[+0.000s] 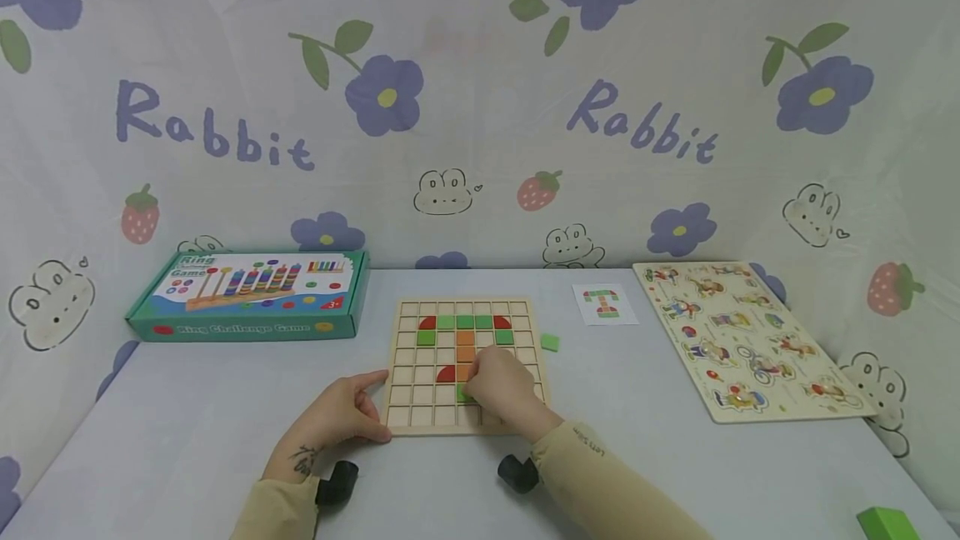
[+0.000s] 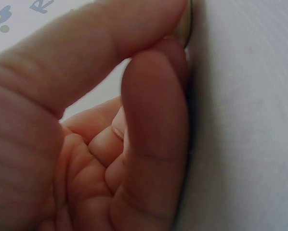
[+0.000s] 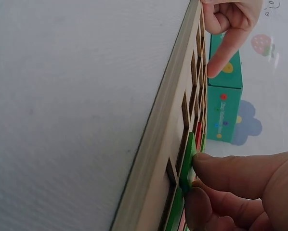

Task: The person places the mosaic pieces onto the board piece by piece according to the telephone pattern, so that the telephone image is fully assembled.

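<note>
A wooden grid board (image 1: 422,430) lies in the middle of the table. My right hand (image 1: 501,386) is over its front part, pinching a green square tile (image 3: 186,161) between thumb and fingers; the tile sits tilted at a cell in the right wrist view. Orange tiles (image 1: 466,346) run in a column behind it, a red quarter-round tile (image 1: 447,374) beside them. Farther back is a row of green tiles (image 1: 465,322) with red quarter-rounds at both ends. My left hand (image 1: 333,415) touches the board's left side with an extended index finger, its thumb at the front left corner.
A loose green tile (image 1: 550,342) lies just right of the board, with a pattern card (image 1: 604,307) behind it. A Ring Challenge Game box (image 1: 247,298) stands back left. On the right lie a picture puzzle board (image 1: 750,348) and, near the front, a green block (image 1: 887,523).
</note>
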A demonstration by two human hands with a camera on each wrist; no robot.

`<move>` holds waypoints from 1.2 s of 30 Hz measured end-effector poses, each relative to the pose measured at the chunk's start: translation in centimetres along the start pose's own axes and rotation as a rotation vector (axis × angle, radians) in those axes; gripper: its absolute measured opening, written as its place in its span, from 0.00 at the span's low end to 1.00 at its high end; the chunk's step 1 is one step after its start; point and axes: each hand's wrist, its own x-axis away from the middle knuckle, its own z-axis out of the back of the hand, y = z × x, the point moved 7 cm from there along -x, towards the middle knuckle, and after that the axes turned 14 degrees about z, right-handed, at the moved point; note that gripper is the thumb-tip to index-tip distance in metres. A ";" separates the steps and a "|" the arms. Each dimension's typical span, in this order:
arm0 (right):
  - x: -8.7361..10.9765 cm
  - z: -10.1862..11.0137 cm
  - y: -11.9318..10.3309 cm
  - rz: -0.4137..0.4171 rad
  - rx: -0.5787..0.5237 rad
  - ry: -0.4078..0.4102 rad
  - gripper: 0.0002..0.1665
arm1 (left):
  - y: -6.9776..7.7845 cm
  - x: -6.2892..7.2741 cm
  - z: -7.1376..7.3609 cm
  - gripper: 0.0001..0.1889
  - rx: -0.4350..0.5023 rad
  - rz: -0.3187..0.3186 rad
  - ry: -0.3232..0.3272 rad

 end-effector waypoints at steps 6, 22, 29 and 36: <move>-0.2 0.8 0.4 0.031 -0.118 0.035 0.06 | 0.0 -0.2 0.0 0.47 0.002 0.001 -0.005; -0.9 6.6 11.3 -0.134 -0.400 0.179 0.28 | 0.1 0.1 0.0 0.47 0.003 -0.016 -0.015; -0.8 7.0 13.6 -0.238 -0.289 0.127 0.23 | 0.2 0.3 0.1 0.47 0.001 -0.014 -0.014; -1.2 7.0 13.4 -0.262 -0.158 0.078 0.20 | 0.2 0.2 0.0 0.47 0.010 -0.013 -0.030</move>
